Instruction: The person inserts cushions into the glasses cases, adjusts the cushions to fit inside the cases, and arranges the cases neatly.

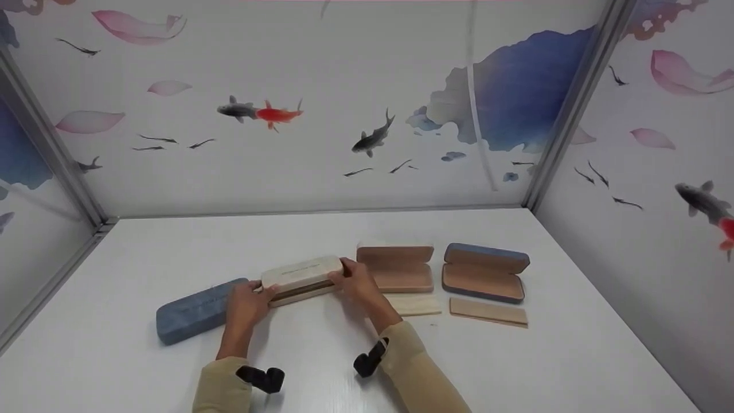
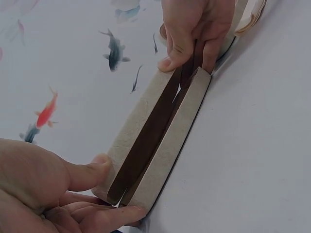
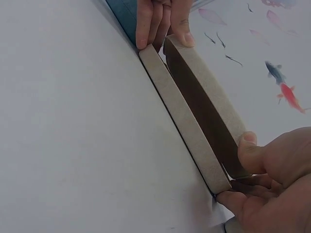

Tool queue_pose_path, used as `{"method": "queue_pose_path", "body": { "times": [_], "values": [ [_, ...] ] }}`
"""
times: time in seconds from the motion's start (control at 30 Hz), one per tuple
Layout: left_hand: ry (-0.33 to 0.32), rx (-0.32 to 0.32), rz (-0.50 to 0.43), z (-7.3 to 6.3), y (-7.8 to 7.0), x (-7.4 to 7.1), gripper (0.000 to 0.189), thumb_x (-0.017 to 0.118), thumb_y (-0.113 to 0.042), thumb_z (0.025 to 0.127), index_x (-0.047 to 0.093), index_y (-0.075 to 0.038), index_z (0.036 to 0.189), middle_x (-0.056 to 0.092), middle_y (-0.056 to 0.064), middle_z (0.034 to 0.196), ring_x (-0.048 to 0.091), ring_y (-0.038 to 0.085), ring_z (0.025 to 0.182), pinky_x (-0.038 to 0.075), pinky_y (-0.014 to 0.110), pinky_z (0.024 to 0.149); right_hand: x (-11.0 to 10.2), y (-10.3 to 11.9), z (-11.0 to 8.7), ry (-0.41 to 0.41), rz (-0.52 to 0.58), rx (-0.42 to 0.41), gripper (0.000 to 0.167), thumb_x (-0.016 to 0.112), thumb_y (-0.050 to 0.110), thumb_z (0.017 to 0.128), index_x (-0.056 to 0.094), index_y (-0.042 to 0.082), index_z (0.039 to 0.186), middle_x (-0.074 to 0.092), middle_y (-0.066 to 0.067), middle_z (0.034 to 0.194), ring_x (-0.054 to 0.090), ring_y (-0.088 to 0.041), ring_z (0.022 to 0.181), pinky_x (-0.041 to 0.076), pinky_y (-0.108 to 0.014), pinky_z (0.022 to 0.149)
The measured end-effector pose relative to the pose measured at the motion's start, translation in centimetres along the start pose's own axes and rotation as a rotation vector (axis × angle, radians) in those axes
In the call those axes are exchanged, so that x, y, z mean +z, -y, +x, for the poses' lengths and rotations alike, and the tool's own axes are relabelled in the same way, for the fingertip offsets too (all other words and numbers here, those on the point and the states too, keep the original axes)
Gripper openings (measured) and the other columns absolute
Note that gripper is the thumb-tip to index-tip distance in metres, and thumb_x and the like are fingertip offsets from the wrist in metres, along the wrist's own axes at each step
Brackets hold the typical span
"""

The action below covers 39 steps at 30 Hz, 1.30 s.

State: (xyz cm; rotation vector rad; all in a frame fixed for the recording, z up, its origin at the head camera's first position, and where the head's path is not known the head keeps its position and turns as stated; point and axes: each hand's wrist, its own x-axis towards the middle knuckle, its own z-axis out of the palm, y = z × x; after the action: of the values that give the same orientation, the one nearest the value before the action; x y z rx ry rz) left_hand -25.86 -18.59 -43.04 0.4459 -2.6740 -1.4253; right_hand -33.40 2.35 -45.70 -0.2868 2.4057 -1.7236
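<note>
A cream glasses case [image 1: 303, 273] stands on the white table with its lid partly raised, showing a dark brown gap along the front. My left hand [image 1: 248, 304] grips its left end; in the left wrist view the thumb [image 2: 99, 171] lies on the lid and the fingers on the base. At the other end my right hand [image 1: 360, 287] holds it likewise, the thumb [image 3: 249, 141] at the lid's edge and fingertips by the base. Just beside my left hand lies a closed blue glasses case [image 1: 195, 312], overlapped by that hand in the head view.
Right of my right hand sit a light-coloured case [image 1: 397, 277] and a blue case [image 1: 484, 280], lids up, tan inside. Before them lie a folded cream cloth [image 1: 421, 305] and a tan cloth [image 1: 488, 312]. A fish-patterned wall panel [image 1: 321, 183] borders the table's back.
</note>
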Motion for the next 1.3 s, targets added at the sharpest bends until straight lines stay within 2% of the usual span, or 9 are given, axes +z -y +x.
{"method": "queue_pose_path", "body": {
  "times": [0.13, 0.3, 0.47, 0.6, 0.83, 1.13, 1.3],
  "values": [
    [0.000, 0.003, 0.009, 0.04, 0.00, 0.11, 0.051, 0.059, -0.020, 0.101, 0.050, 0.013, 0.138, 0.053, 0.034, 0.139, 0.058, 0.044, 0.122, 0.050, 0.052, 0.099, -0.08, -0.02, -0.09, 0.002, 0.029, 0.010, 0.053, 0.059, 0.014, 0.101, 0.043, -0.006, 0.148, 0.051, -0.021, 0.149, 0.046, -0.030, 0.141, 0.042, -0.044, 0.115],
    [-0.004, -0.001, 0.012, -0.01, -0.04, 0.15, 0.051, 0.061, -0.019, 0.100, 0.051, 0.012, 0.138, 0.052, 0.034, 0.140, 0.059, 0.041, 0.118, 0.050, 0.050, 0.096, -0.18, -0.08, -0.12, -0.005, 0.003, 0.010, 0.057, 0.062, 0.013, 0.100, 0.041, -0.007, 0.148, 0.047, -0.022, 0.152, 0.042, -0.033, 0.145, 0.039, -0.045, 0.117],
    [-0.003, 0.012, 0.005, -0.07, -0.07, 0.07, 0.050, 0.060, -0.017, 0.100, 0.050, 0.014, 0.138, 0.052, 0.035, 0.140, 0.057, 0.046, 0.124, 0.050, 0.052, 0.099, -0.33, -0.28, -0.17, 0.015, -0.003, -0.035, 0.058, 0.062, 0.010, 0.099, 0.039, -0.009, 0.148, 0.049, -0.025, 0.148, 0.047, -0.034, 0.140, 0.047, -0.043, 0.109],
    [-0.011, 0.022, -0.004, -0.08, -0.02, 0.08, 0.049, 0.061, -0.014, 0.099, 0.051, 0.016, 0.135, 0.056, 0.036, 0.134, 0.059, 0.046, 0.121, 0.053, 0.050, 0.094, -0.41, -0.31, -0.25, 0.026, -0.011, -0.061, 0.057, 0.063, 0.008, 0.098, 0.040, -0.011, 0.147, 0.051, -0.027, 0.146, 0.050, -0.034, 0.136, 0.050, -0.041, 0.105],
    [-0.023, 0.005, -0.038, 0.18, 0.11, 0.26, 0.047, 0.065, -0.011, 0.096, 0.054, 0.018, 0.131, 0.061, 0.035, 0.128, 0.064, 0.043, 0.114, 0.056, 0.039, 0.082, -0.32, -0.17, -0.15, 0.000, -0.039, -0.034, 0.058, 0.066, 0.007, 0.095, 0.042, -0.009, 0.146, 0.050, -0.026, 0.148, 0.047, -0.034, 0.140, 0.045, -0.044, 0.111],
    [-0.042, -0.010, -0.051, 0.26, 0.13, 0.51, 0.046, 0.067, -0.009, 0.093, 0.056, 0.018, 0.129, 0.060, 0.035, 0.131, 0.063, 0.042, 0.117, 0.055, 0.041, 0.087, -0.15, -0.14, 0.08, 0.000, -0.017, -0.039, 0.060, 0.068, 0.000, 0.092, 0.042, -0.012, 0.145, 0.049, -0.027, 0.148, 0.045, -0.036, 0.141, 0.045, -0.043, 0.111],
    [-0.029, -0.030, -0.045, 0.27, 0.16, 0.27, 0.047, 0.068, -0.010, 0.093, 0.055, 0.017, 0.130, 0.059, 0.034, 0.131, 0.064, 0.041, 0.115, 0.055, 0.040, 0.086, 0.26, 0.13, 0.24, -0.020, 0.003, 0.003, 0.060, 0.067, -0.004, 0.091, 0.042, -0.012, 0.145, 0.048, -0.027, 0.149, 0.046, -0.036, 0.141, 0.044, -0.043, 0.112]
  ]
}}
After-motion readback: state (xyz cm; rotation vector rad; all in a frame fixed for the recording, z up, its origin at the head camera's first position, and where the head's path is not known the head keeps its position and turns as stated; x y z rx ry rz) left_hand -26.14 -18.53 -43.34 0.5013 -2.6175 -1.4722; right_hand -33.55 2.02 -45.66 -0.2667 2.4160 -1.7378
